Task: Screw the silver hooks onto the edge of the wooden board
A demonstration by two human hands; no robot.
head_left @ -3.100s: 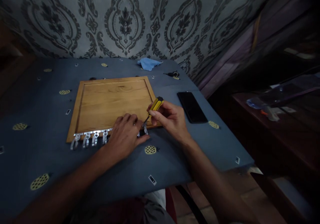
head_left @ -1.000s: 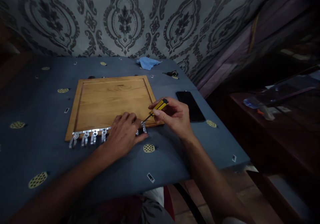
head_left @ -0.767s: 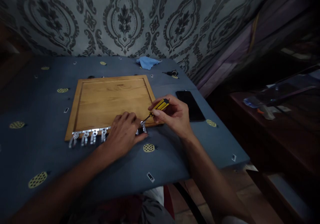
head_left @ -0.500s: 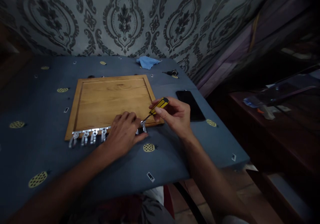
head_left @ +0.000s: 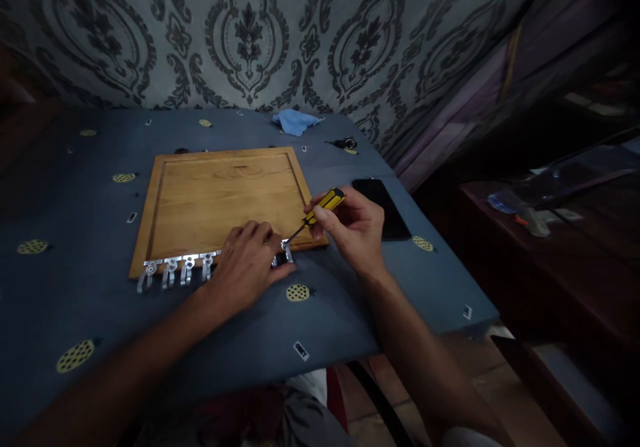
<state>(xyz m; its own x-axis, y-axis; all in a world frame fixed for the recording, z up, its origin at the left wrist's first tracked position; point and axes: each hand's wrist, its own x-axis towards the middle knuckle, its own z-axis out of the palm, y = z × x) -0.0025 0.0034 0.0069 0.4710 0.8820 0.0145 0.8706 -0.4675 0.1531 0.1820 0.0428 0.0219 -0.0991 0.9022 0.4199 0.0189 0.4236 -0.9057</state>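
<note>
A wooden board (head_left: 225,194) with a raised frame lies on the table. Along its near edge runs a shiny metal hook rack (head_left: 189,265) with several hooks hanging over the side. My left hand (head_left: 249,260) is closed over the rack and the board's edge, fingers on top and thumb at the front, hiding part of the rack. My right hand (head_left: 353,227) grips a yellow-and-black screwdriver (head_left: 325,207) by its handle. The shaft slants down to the left, its tip at the rack's rightmost hook (head_left: 287,250).
A black phone (head_left: 387,210) lies right of the board, partly behind my right hand. Further back are a blue cloth (head_left: 296,122) and a small black object (head_left: 345,143). The blue patterned tablecloth (head_left: 220,347) reaches the near table edge. A dark red surface (head_left: 575,267) stands to the right.
My right hand has shifted slightly right, and the screwdriver handle has moved up and right with it. Its tip stays at the same hook. My left hand has barely moved.
</note>
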